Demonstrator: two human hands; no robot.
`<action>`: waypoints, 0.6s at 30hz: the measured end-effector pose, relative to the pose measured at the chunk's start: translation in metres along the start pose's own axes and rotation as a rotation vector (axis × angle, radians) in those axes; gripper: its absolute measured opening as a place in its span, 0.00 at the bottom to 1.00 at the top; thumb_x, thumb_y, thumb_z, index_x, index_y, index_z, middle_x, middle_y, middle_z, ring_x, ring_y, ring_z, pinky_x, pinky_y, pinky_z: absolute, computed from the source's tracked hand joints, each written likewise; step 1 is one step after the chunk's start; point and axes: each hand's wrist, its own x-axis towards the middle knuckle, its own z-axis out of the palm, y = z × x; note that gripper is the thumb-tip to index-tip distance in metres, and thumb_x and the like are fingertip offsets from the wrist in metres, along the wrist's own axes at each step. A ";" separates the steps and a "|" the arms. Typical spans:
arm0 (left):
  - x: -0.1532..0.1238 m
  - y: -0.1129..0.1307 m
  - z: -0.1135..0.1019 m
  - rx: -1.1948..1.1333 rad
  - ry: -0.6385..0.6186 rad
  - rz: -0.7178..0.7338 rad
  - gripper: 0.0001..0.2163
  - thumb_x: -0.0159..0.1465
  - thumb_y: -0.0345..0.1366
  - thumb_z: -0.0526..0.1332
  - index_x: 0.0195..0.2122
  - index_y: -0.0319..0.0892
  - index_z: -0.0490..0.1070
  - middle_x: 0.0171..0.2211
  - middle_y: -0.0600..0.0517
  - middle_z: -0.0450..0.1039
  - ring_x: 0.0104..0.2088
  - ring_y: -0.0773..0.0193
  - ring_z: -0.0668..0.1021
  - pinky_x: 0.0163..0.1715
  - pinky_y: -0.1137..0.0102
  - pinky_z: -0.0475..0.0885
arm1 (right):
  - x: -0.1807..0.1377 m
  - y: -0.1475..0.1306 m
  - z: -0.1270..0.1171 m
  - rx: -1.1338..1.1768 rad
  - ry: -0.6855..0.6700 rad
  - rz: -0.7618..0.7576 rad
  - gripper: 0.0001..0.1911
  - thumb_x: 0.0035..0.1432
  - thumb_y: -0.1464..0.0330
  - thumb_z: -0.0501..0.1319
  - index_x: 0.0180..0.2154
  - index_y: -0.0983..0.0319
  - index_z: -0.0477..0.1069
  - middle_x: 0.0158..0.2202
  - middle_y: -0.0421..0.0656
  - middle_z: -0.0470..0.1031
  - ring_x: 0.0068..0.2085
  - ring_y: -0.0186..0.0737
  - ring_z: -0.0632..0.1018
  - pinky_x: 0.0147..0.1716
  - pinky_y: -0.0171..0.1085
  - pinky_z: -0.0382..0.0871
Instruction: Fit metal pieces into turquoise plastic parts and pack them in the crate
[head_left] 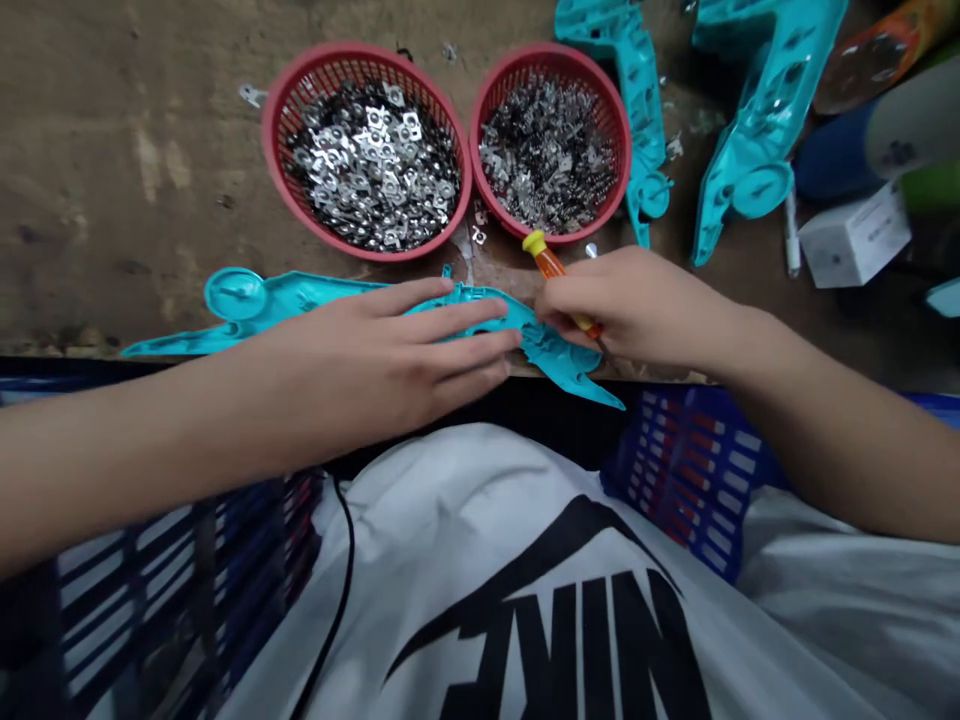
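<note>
A long turquoise plastic part [315,290] lies along the table's front edge, its pointed right end jutting past the edge. My left hand [420,350] rests flat over its middle, fingers stretched out and covering some of it. Wrapped around a screwdriver [547,262] with an orange handle and yellow end cap, my right hand [600,300] is closed by the part's right end. The screwdriver leans with its yellow end up and away from me. Its shaft points down toward the table edge beside the part; the tip is hard to make out.
Two red baskets of small metal pieces stand behind the part: a larger one [274,150] and a smaller one [625,140]. More turquoise parts [765,130] lie at the back right, near a white box [855,240] and bottles [892,130]. Blue crates [675,460] stand below the edge.
</note>
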 end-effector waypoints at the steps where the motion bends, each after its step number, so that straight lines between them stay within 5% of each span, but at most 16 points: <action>1: -0.001 -0.004 0.006 -0.015 -0.033 -0.037 0.29 0.78 0.28 0.67 0.78 0.54 0.80 0.84 0.49 0.71 0.87 0.38 0.66 0.89 0.42 0.60 | 0.001 0.002 0.003 -0.002 -0.009 -0.007 0.08 0.69 0.76 0.59 0.38 0.57 0.70 0.33 0.38 0.73 0.34 0.38 0.71 0.39 0.40 0.56; 7: -0.010 -0.019 0.033 -0.029 -0.102 -0.138 0.41 0.74 0.38 0.77 0.87 0.55 0.70 0.89 0.44 0.62 0.92 0.26 0.53 0.89 0.34 0.54 | 0.003 0.009 0.011 -0.027 0.012 -0.088 0.09 0.69 0.76 0.59 0.37 0.58 0.66 0.31 0.37 0.66 0.31 0.37 0.63 0.37 0.39 0.52; 18: -0.007 -0.021 0.028 -0.009 -0.156 -0.147 0.44 0.75 0.41 0.74 0.91 0.56 0.63 0.90 0.44 0.60 0.91 0.25 0.52 0.88 0.33 0.53 | 0.002 0.000 0.010 -0.123 -0.082 -0.029 0.10 0.71 0.77 0.59 0.38 0.57 0.72 0.31 0.38 0.68 0.32 0.39 0.65 0.37 0.42 0.51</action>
